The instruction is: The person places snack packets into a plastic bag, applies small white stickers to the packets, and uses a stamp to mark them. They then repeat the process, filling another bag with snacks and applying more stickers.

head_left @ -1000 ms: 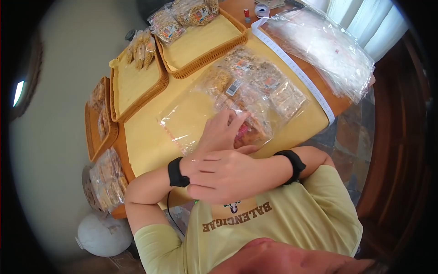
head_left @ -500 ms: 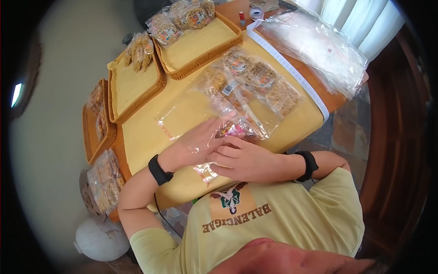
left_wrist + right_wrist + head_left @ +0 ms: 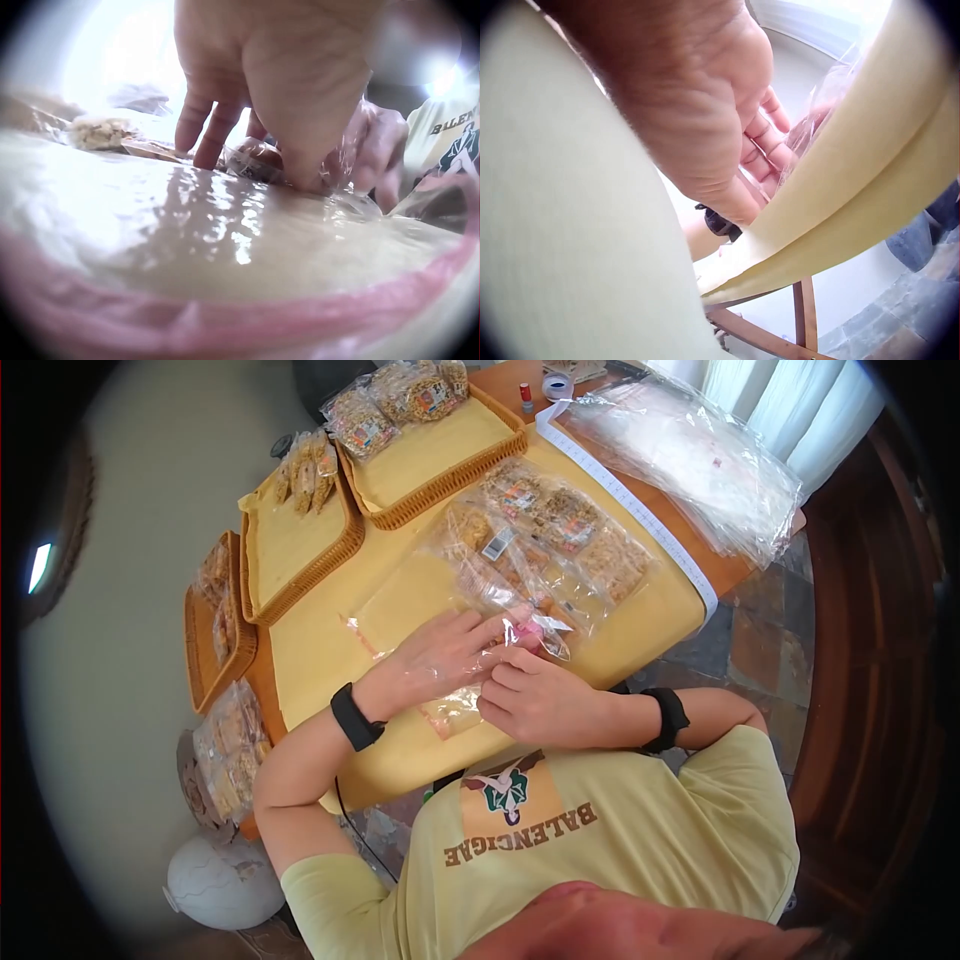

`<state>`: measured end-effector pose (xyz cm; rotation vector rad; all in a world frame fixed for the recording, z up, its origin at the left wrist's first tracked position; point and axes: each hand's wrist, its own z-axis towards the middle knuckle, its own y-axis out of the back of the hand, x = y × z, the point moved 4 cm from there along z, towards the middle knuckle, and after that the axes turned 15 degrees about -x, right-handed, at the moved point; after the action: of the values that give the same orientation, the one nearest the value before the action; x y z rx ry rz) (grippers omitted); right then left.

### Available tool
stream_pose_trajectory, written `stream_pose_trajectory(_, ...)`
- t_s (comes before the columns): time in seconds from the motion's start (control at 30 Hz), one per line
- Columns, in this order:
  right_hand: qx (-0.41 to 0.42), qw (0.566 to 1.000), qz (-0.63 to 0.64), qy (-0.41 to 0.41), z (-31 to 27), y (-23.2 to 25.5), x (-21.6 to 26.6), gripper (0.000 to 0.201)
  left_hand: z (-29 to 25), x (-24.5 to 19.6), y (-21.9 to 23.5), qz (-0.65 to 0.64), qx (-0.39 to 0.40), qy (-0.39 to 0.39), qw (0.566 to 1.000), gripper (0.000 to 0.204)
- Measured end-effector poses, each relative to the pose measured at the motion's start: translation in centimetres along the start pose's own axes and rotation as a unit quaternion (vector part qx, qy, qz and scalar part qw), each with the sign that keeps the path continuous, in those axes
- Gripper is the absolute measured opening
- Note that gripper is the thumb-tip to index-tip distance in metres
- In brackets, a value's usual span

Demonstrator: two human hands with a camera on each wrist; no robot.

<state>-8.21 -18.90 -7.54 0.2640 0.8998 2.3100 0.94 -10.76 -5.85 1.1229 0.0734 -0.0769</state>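
On the yellow cloth lies a large clear plastic bag (image 3: 570, 585) holding several flat snack packs (image 3: 572, 528). My left hand (image 3: 435, 655) reaches in through its mouth; in the left wrist view the bag's pink-edged opening (image 3: 225, 319) runs below the left hand (image 3: 277, 67). Its fingers are fairly straight, pointing down against a small brown pack (image 3: 255, 159). A pink-labelled pack (image 3: 528, 634) shows just past those fingertips. My right hand (image 3: 550, 702) pinches the bag's near side, fingers curled, beside the left fingertips. Loose plastic (image 3: 817, 112) stands up by the right hand (image 3: 705, 105).
Wicker trays with packed snacks (image 3: 435, 510) stand at the back and left. A white tape measure (image 3: 630, 505) runs along the right side, beside a stack of clear bags (image 3: 700, 460). More packed snacks (image 3: 230, 745) sit at the left edge. The cloth's front edge (image 3: 400, 785) is close to the shirt.
The right hand, earlier crossed over the left wrist, has moved right to the bag's near side and pinches the plastic. The left hand has shifted slightly left, its fingertips still by the pink-labelled pack.
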Motion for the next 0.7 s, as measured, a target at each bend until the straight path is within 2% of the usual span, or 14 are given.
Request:
stream_pose_trajectory(0.07,-0.017,1.0,-0.013,-0.007,-0.2,0.2,0.0,0.02,0.1,-0.1,0.3,0.004,0.006,-0.008,1.0,0.049)
stream_pose_trajectory(0.23,0.023,0.999,-0.019,0.031,-0.1,0.4,0.2,0.017,0.1,0.1,0.0,-0.031,0.024,-0.013,0.999,0.041)
stream_pose_trajectory(0.27,0.024,0.999,-0.018,0.034,-0.1,0.4,0.2,0.017,0.0,0.3,-0.3,-0.033,0.051,0.021,0.998,0.038)
stream_pose_trajectory(0.3,-0.001,1.0,0.002,0.022,-0.1,0.6,0.1,0.016,-0.1,0.4,-0.6,-0.036,0.078,0.055,0.995,0.036)
stream_pose_trajectory(0.43,-0.032,0.998,0.044,-0.021,-0.5,1.5,-0.3,0.015,0.1,0.3,-1.9,-0.05,0.077,0.045,0.995,0.044)
stream_pose_trajectory(0.5,-0.037,0.997,0.058,-0.018,-0.5,1.8,-0.3,0.015,1.0,-0.5,-1.2,0.073,0.056,-0.028,0.995,0.046)
stream_pose_trajectory(0.53,-0.043,0.997,0.07,-0.014,-0.6,1.9,-0.2,0.014,1.2,-0.6,-1.6,0.072,0.056,-0.028,0.995,0.046)
stream_pose_trajectory(0.63,-0.059,0.995,0.08,0.004,-0.8,2.2,-0.2,0.014,1.6,-0.8,-2.7,0.12,0.043,-0.004,0.992,0.054)
stream_pose_trajectory(0.7,-0.046,0.995,0.09,0.01,-1.1,2.2,-0.2,0.014,2.0,-0.6,-3.3,0.126,0.049,0.062,0.989,0.056)
